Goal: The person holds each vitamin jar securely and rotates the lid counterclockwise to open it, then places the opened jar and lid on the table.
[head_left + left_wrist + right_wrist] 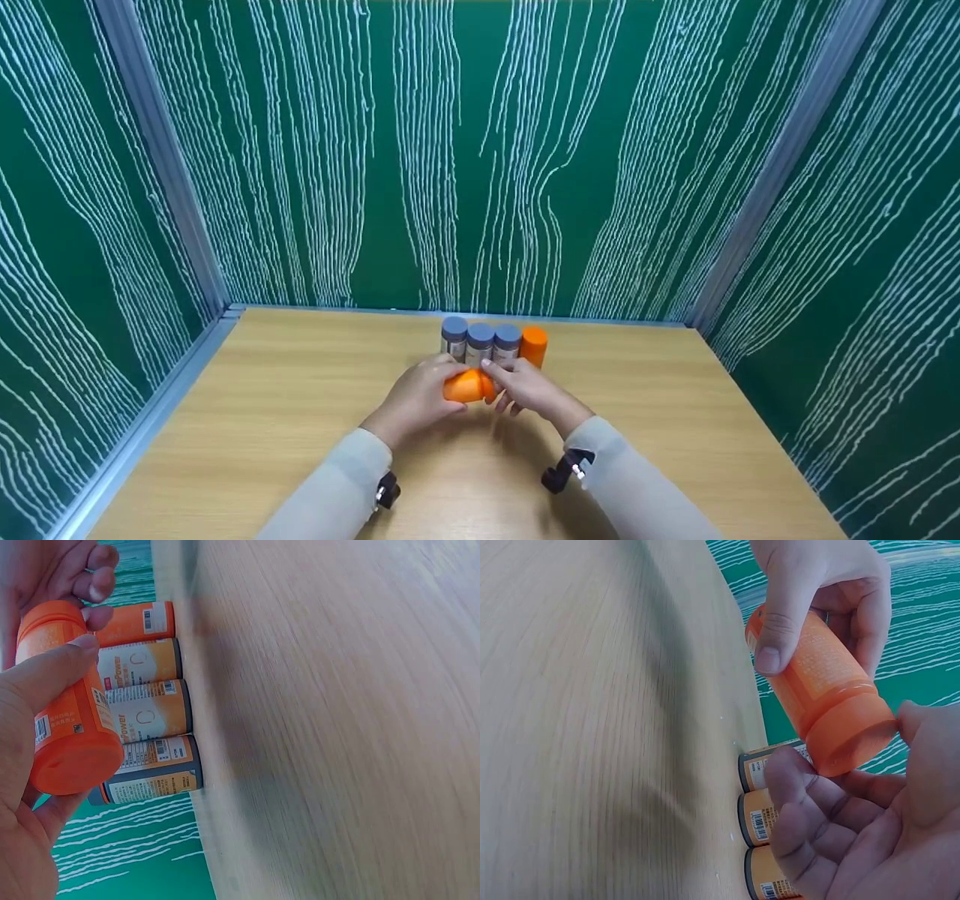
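Table corners [255, 318] show only from head; left hand [421, 390] grips, right hand [529, 385] pinches bottle [821, 671].

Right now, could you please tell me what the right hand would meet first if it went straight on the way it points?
The right hand would probably meet the lid of the orange bottle in the left hand; whether they touch is unclear.
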`<state>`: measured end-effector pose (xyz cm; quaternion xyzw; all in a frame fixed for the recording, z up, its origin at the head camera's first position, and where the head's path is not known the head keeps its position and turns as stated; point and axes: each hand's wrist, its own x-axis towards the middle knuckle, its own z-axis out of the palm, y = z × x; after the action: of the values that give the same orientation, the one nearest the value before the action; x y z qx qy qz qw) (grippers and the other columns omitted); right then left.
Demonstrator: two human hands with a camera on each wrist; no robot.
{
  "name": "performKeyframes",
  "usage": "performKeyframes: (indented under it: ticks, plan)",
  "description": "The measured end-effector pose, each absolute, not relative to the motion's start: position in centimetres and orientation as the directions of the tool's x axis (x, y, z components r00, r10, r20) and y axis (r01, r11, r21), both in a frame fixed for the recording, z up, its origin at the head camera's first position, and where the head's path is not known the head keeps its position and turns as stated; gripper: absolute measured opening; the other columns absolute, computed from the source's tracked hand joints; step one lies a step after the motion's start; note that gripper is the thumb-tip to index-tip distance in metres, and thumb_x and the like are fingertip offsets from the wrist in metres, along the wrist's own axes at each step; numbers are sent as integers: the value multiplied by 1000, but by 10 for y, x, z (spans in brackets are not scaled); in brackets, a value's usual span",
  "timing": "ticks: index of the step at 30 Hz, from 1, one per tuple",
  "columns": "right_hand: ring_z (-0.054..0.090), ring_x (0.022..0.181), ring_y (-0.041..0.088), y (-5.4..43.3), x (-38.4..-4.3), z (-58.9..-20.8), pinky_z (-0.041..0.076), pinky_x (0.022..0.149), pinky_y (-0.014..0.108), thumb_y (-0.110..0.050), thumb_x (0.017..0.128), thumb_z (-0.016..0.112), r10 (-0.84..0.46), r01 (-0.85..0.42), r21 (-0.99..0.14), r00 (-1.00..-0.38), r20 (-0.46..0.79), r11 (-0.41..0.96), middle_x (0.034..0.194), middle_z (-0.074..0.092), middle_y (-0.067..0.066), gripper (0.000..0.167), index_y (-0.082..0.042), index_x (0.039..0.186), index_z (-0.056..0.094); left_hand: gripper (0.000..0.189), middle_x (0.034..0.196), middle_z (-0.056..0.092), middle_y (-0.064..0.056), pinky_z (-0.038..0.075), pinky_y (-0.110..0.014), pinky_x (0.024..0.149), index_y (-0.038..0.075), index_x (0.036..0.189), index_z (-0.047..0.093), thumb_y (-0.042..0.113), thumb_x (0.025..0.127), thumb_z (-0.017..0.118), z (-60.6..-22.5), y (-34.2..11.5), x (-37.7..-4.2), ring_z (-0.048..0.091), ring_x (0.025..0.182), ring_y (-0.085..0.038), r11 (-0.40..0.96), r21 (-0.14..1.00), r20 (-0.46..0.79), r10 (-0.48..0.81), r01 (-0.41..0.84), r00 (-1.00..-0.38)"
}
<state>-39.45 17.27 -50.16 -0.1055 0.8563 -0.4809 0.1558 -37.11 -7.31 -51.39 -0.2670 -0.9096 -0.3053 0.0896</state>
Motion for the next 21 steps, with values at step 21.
performKeyframes:
  ticks: [21]
  plan:
    - [71, 104, 26, 179, -394, -500, 69, 89, 48, -21, 103, 83, -444, -214, -855, -896, -21, 472, 131, 75, 14, 37, -13, 138, 74, 61, 136, 75, -5, 62, -43, 114, 13, 146, 77, 28, 91, 99, -519, -76, -373, 69, 118, -22, 668, 508, 320, 439, 544, -839]
